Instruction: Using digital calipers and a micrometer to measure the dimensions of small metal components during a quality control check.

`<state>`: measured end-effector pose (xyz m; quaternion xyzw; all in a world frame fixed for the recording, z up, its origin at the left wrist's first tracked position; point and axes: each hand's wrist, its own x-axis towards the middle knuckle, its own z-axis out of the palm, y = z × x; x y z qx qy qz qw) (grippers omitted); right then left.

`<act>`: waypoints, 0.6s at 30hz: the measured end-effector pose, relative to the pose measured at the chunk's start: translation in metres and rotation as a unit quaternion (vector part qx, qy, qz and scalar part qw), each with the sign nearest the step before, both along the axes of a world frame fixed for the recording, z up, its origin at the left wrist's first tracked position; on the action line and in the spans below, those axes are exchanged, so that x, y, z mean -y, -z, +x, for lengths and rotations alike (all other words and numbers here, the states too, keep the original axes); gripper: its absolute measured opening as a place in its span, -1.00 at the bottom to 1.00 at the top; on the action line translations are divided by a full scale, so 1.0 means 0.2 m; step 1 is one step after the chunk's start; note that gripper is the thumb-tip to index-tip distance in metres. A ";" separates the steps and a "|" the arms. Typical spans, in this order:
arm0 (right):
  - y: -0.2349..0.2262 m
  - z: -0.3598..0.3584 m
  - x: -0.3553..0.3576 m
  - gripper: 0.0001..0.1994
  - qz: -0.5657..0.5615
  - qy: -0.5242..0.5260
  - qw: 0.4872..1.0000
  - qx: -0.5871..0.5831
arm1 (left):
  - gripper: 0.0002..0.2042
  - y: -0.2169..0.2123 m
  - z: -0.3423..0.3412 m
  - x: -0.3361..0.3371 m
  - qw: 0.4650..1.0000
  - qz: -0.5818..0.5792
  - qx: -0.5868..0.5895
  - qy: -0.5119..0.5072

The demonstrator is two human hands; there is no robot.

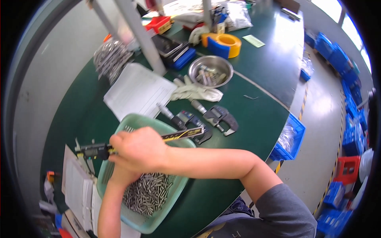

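R hand [139, 150] closed in a fist round the beam of a digital caliper [119, 146], held level just above the green basket [174, 186]. L hand [121, 176] sits under it, mostly hidden; grip can't tell, maybe pinching a pin at the jaws.

Caliper: rigid steel, light-ish, smooth, prob. delicate at display end; best held mid-beam near the slider.

Basket holds a heap of small metal pins [149, 194], slippery and easy to spill. Papers [77, 190] just beside on the counter [254, 119]. Two micrometers [216, 117], white gloves [196, 92], steel bowl [210, 71], yellow tape roll [226, 44] farther off. The basket rim crowds the hands.
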<state>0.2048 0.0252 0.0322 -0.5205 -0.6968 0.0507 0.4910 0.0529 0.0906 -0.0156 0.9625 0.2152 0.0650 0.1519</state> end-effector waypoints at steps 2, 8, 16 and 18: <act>0.02 0.04 0.02 -0.69 0.000 0.017 1.000 0.009 | -0.55 0.01 0.07 0.03 1.000 0.011 -0.007 0.006; 0.03 0.04 0.01 -0.69 0.000 0.009 1.000 0.002 | -0.63 0.01 0.10 0.03 0.999 -0.022 0.016 -0.024; 0.02 0.03 0.01 -0.69 0.007 0.009 1.000 0.004 | -0.71 -0.04 0.11 0.07 0.995 0.094 -0.011 -0.017; 0.02 0.04 0.02 -0.69 0.010 0.009 1.000 0.004 | -0.75 -0.09 0.06 0.08 0.997 0.062 -0.001 -0.043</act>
